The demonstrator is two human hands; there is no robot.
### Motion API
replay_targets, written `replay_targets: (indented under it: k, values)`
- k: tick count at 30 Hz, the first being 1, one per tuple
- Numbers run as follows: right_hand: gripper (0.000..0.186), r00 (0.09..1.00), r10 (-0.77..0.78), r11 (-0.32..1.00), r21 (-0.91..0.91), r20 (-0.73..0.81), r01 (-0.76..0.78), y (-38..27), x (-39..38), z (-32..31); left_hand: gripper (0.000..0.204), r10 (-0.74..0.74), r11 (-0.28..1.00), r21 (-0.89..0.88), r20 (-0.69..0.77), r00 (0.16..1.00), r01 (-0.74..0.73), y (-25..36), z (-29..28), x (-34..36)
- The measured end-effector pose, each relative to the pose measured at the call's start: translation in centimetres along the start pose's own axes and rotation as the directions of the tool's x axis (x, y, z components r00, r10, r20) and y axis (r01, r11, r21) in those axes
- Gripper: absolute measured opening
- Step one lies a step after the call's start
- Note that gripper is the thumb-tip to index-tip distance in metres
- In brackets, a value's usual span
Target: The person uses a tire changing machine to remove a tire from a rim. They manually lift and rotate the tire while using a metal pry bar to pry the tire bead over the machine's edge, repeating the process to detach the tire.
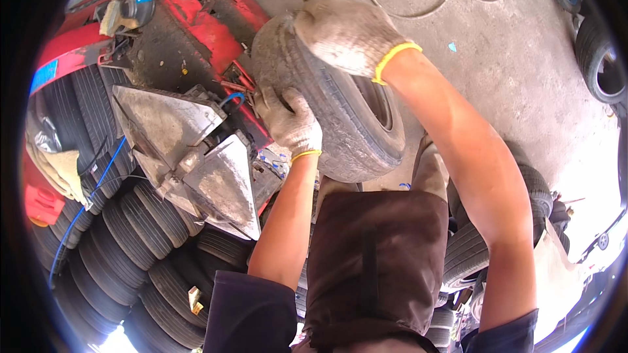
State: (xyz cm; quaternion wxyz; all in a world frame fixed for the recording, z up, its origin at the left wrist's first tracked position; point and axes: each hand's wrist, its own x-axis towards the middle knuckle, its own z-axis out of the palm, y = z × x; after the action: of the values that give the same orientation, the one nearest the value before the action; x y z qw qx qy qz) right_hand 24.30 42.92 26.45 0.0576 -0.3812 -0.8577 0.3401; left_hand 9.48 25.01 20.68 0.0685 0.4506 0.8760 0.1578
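Observation:
A worn black tyre (340, 124) stands upright against a red tyre machine (196, 26). My left hand (290, 121), in a dirty knitted glove with a yellow cuff, grips the tyre's tread on its near left side. My right hand (347, 34), gloved the same way, lies over the top of the tyre and holds it there. Both forearms are bare and reach up from the lower edge. A brown apron (373, 261) hangs in front of me.
Grey metal shovel-shaped plates (196, 163) of the machine jut out left of my left arm. Several tyres (124, 248) are stacked in a row at lower left, others at right (471, 242) and far right (602, 59). A blue hose (88, 202) and concrete floor (497, 59) with a thin cable.

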Motion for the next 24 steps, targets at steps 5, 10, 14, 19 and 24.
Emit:
replay_targets:
  k: [5,10,14,19,24]
  values:
    - [0.027,0.964,0.265,0.955,0.131,0.013,-0.264,-1.9,-0.4,-1.1,0.059,0.025,1.0,0.016,-0.031,0.999,-0.025,-0.1,-0.2,0.1]
    - [0.026,0.949,0.247,0.959,0.192,-0.198,-0.209,0.0,-0.3,1.8,0.058,0.027,1.0,-0.002,-0.03,0.999,-0.027,0.1,-0.3,0.1]
    - [0.032,0.902,0.388,0.867,0.407,-0.189,-0.288,-1.7,-0.1,0.4,0.058,-0.035,0.999,-0.038,-0.021,0.999,0.034,0.2,-0.9,0.1]
    - [0.029,0.917,0.353,0.868,0.432,-0.186,-0.247,-1.2,-0.1,-0.1,0.06,-0.015,1.0,-0.025,-0.015,1.0,0.015,0.1,-0.6,0.3]
    - [0.029,0.96,0.226,0.879,0.46,-0.165,-0.128,0.2,-0.1,-0.5,0.061,-0.033,0.999,-0.004,-0.01,0.999,0.033,0.7,-0.8,-0.3]
